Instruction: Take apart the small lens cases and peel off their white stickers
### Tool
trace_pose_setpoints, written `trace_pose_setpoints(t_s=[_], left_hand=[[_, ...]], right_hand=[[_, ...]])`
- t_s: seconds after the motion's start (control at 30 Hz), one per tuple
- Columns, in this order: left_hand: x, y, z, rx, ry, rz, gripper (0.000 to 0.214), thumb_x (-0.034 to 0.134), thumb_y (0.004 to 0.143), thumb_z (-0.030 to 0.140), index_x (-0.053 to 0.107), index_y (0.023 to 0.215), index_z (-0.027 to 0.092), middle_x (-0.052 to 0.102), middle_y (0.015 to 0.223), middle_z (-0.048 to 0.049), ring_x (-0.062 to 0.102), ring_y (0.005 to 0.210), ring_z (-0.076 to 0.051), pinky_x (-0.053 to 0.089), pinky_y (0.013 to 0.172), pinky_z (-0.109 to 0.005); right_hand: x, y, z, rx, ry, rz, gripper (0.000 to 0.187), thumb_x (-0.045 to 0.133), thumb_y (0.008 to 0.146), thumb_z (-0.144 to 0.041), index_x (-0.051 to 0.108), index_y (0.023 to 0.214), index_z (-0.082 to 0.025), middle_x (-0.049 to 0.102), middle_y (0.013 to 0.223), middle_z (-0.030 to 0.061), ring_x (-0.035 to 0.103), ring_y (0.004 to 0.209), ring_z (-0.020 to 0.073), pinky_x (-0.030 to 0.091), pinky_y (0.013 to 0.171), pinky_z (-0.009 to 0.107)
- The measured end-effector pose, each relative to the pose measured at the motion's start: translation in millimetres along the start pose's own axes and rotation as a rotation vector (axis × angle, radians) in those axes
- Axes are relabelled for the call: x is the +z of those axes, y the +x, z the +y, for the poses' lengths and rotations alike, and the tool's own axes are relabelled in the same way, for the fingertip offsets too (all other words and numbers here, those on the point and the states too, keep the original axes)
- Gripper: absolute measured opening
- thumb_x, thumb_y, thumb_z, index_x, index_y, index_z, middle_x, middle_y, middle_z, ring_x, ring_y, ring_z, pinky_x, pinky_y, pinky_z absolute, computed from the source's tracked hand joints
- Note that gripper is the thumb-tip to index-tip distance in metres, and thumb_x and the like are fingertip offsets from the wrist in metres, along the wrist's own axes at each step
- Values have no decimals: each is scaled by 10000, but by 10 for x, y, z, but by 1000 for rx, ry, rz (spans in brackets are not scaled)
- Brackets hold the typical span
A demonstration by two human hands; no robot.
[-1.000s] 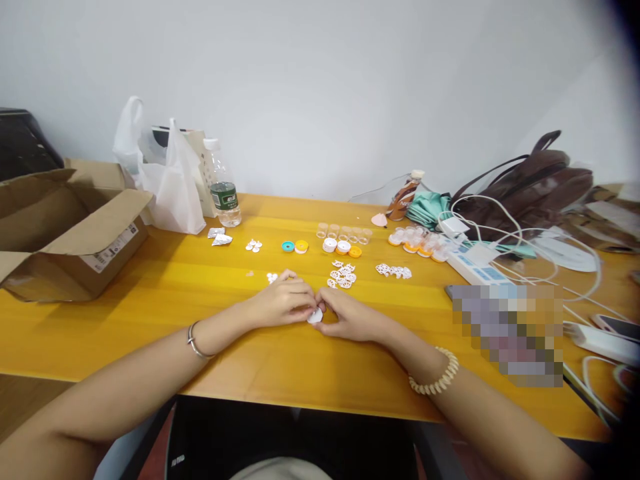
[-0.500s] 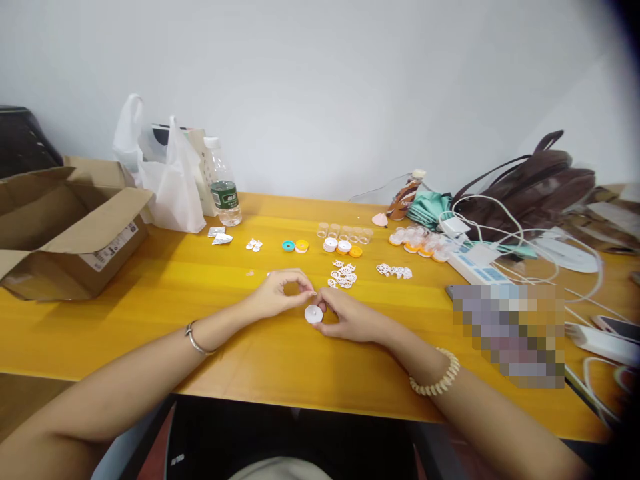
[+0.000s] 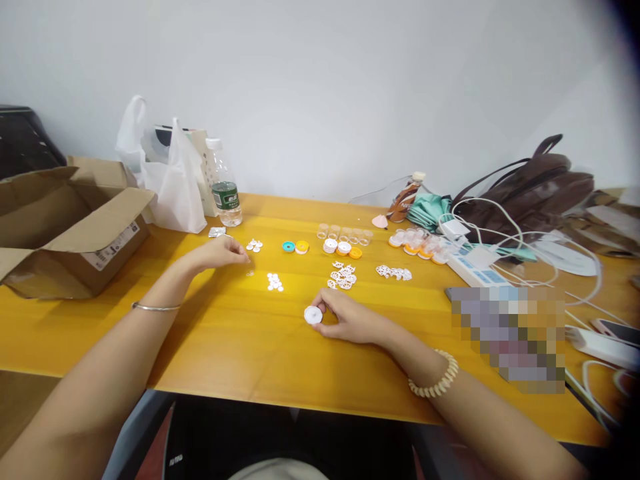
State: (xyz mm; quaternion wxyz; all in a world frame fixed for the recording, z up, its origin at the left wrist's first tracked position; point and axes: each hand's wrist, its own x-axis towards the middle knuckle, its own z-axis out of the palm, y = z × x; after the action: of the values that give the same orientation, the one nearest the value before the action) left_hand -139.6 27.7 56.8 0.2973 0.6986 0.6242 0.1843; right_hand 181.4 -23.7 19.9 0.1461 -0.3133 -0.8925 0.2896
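My right hand (image 3: 349, 317) rests on the yellow table (image 3: 260, 347) with its fingers pinched on a small white round disc (image 3: 313, 315). My left hand (image 3: 220, 253) is stretched forward to the left, fingers curled, close to small white pieces (image 3: 254, 245) and silver foil scraps (image 3: 217, 232); whether it holds anything is hidden. Another cluster of tiny white pieces (image 3: 274, 282) lies between my hands. White openwork discs (image 3: 343, 275) lie just beyond my right hand.
An open cardboard box (image 3: 65, 227) stands at the left, with a white plastic bag (image 3: 170, 180) and a water bottle (image 3: 223, 187) behind. Small caps and clear cups (image 3: 345, 240) sit mid-table. A power strip (image 3: 475, 263), cables and a brown bag (image 3: 530, 187) crowd the right.
My left hand left the white disc and moved forward and left toward the small white pieces. My right hand stayed put, keeping the disc.
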Motion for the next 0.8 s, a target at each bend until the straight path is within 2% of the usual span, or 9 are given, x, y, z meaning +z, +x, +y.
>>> trace_pose_setpoints(t_s=[0.1,0.23,0.53,0.63,0.7,0.77,0.8], left_hand=[[-9,1,-20,-28,88,-111,254,624,594,397,704,713,187,696,762,-14,591,761,-190,410,620,-213],[26,-2,7,-15,109,-164,260,599,603,388,708,725,186,694,773,-21,582,756,-185,400,617,-208],[65,82,-127,-21,214,-130,260,609,585,410,702,691,191,688,718,-19,576,694,-185,379,576,-216],[62,46,-56,-26,293,-51,213,610,609,377,695,680,194,682,707,-19,576,680,-184,373,577,-223],[101,-10,64,60,301,74,209,585,668,364,683,697,181,673,710,-28,570,665,-178,375,582,-232],[209,-89,228,265,226,198,247,525,762,370,662,767,164,665,763,-41,571,692,-170,394,619,-242],[292,-134,315,401,186,204,259,502,799,373,652,805,162,658,802,-45,573,732,-168,404,651,-247]], right_hand=[[-1,1,0,-1,2,-4,178,588,738,-224,507,891,-188,571,871,31,519,782,156,416,691,279],[-3,0,-4,-6,4,-8,174,583,743,-223,509,896,-184,572,873,35,519,786,157,416,695,281],[13,-4,25,-14,6,5,178,586,739,-215,504,896,-189,565,867,27,513,779,152,412,689,274],[19,-6,33,-14,2,7,172,587,741,-223,504,888,-189,563,865,26,510,776,151,410,683,272],[18,-6,31,-17,1,8,169,584,742,-221,505,889,-188,560,863,26,508,776,149,410,682,269],[13,-4,25,-18,0,4,174,583,740,-214,508,895,-186,556,862,25,508,773,147,409,684,267],[11,-3,23,-18,-1,1,179,583,739,-214,509,900,-185,554,862,25,507,773,146,410,687,268]])
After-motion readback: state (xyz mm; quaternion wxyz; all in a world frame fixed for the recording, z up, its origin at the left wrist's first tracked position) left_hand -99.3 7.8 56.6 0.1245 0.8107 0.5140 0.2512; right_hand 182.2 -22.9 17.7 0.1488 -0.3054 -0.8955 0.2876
